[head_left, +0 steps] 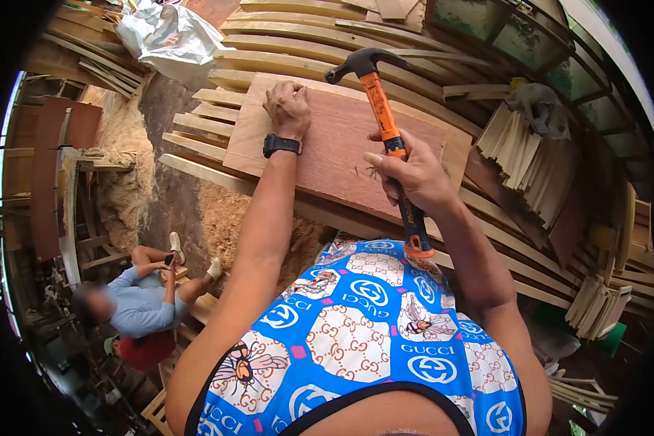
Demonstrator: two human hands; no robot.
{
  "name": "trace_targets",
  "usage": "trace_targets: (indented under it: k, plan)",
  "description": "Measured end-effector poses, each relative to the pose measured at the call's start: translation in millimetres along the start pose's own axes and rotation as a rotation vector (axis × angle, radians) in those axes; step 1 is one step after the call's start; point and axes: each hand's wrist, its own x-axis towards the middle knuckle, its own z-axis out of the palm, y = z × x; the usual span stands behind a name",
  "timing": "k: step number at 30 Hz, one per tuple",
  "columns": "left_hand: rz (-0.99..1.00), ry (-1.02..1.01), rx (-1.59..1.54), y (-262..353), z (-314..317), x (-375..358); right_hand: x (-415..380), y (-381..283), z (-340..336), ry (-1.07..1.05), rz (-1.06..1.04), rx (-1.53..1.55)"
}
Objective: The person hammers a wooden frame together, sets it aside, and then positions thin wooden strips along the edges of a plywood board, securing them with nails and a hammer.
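My right hand (418,171) grips the handle of a claw hammer (376,98) with an orange and black shaft. Its dark head is raised over the far edge of a reddish-brown wooden panel (334,160). Near the panel's far left corner rests my left hand (288,110), fingers curled closed; whatever they may hold is hidden. A black watch (281,145) is on that wrist. Under the panel lies a paler board (247,138), showing along its left and far sides. A few small thin pieces, perhaps nails (363,171), lie on the panel beside my right thumb.
Long wooden slats (283,45) run beneath and beyond the boards. A white plastic sack (168,36) lies at the far left. Bundled wood strips (523,156) stand on the right. A person in a blue shirt (142,301) sits at the lower left, near sawdust (221,218) on the ground.
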Motion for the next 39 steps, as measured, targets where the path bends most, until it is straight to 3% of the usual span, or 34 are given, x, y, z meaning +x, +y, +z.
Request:
trace_targets:
  k: [15, 18, 20, 30, 33, 35, 39]
  plan:
    - [0.041, 0.054, 0.002, 1, 3, -1, 35, 6, 0, -0.08, -0.028, -0.189]
    - [0.053, 0.056, -0.029, -1, 3, 0, 54, 10, -4, -0.025, -0.071, -0.429]
    - [0.057, 0.038, -0.049, -2, 3, 0, 67, 25, -9, 0.123, -0.436, -0.869]
    - [-0.001, 0.031, -0.102, -3, 1, -1, 85, 37, 6, 0.112, -0.397, -0.957]
    - [0.024, 0.044, -0.092, -5, 1, 0, 80, 30, 8, 0.123, -0.299, -0.891]
    - [0.037, 0.046, -0.097, -5, 3, 0, 80, 36, 4, 0.144, -0.477, -0.903]
    - [-0.015, 0.013, -0.085, -2, 3, 0, 80, 36, 0, 0.131, -0.402, -0.932]
